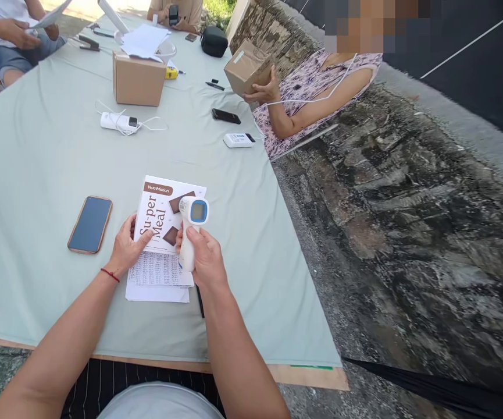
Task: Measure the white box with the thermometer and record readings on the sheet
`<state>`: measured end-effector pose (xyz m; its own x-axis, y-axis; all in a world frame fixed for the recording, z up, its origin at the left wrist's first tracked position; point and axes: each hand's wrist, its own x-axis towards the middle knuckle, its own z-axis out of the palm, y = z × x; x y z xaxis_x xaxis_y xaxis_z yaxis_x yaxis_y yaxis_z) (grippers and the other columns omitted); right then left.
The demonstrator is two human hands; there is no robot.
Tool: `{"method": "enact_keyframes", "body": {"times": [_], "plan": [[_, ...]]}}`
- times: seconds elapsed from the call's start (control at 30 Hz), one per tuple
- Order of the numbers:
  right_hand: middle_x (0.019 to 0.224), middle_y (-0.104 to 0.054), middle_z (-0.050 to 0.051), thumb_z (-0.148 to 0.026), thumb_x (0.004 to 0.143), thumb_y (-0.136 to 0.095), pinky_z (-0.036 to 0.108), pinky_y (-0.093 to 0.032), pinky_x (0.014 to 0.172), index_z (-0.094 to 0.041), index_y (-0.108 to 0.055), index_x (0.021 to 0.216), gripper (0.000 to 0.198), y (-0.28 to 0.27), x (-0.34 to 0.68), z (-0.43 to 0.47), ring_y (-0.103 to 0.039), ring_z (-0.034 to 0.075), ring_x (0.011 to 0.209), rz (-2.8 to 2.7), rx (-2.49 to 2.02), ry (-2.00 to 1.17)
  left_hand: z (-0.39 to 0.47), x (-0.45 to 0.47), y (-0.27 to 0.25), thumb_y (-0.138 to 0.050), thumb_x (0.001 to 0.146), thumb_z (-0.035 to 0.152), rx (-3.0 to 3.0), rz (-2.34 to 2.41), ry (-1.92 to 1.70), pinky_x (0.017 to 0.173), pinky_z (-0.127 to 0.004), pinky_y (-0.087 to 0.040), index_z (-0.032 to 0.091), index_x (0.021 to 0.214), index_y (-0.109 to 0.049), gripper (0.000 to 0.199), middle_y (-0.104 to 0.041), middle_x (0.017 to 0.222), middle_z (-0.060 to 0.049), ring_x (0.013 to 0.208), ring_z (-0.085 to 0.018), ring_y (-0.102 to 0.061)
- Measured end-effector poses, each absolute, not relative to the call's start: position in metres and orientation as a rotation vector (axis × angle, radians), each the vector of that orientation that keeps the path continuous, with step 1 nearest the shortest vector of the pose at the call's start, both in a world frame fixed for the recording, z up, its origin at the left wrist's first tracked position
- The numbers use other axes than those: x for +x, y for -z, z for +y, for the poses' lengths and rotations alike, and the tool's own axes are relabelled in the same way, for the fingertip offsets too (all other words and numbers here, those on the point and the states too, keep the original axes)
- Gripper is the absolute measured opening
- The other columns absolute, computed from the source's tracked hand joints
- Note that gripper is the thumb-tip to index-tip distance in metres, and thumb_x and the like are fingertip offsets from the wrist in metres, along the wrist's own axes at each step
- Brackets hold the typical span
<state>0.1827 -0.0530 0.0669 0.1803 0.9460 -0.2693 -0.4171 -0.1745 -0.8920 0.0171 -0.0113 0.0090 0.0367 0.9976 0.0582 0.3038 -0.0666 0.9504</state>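
My right hand (205, 253) is wrapped round the handle of a white infrared thermometer (188, 253), its blue-rimmed screen facing up towards me. With my left hand (129, 241) I grip the left edge of a white box (161, 218) printed "NutriMotion Su-per Meal", thumb on top; the fingers beyond the edge are hidden. The thermometer covers part of the box's right side. Printed sheets of paper (157, 285) lie under the near edge of the box. A dark pen-like stick (200, 302) shows beside my right wrist, partly hidden.
A phone (89, 224) lies left of the box. Farther off are a cardboard box (138, 81) with papers on top, a white device with a cord (119, 122), another white device (239, 140) and a black phone (225, 116). At right a person holds a carton (248, 67); others sit beyond.
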Motion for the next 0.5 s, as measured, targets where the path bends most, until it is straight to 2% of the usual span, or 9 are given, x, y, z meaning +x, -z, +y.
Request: {"method": "enact_keyframes", "body": {"times": [0.5], "plan": [[0.063,-0.055,-0.003,-0.058,0.068,-0.075,0.026,-0.036,0.049,-0.020,-0.061,0.082,0.043,-0.0641,0.1848,-0.0531,-0.046,0.011,0.056,-0.669,-1.196,-1.337,-0.0108,0.0162,-0.0088,-0.067,0.077,0.060,1.480,1.382,-1.043,0.095,-0.045,-0.053,0.017,0.128,-0.056,0.067,-0.068,0.121,-0.012,0.109,-0.030,-0.065]]}}
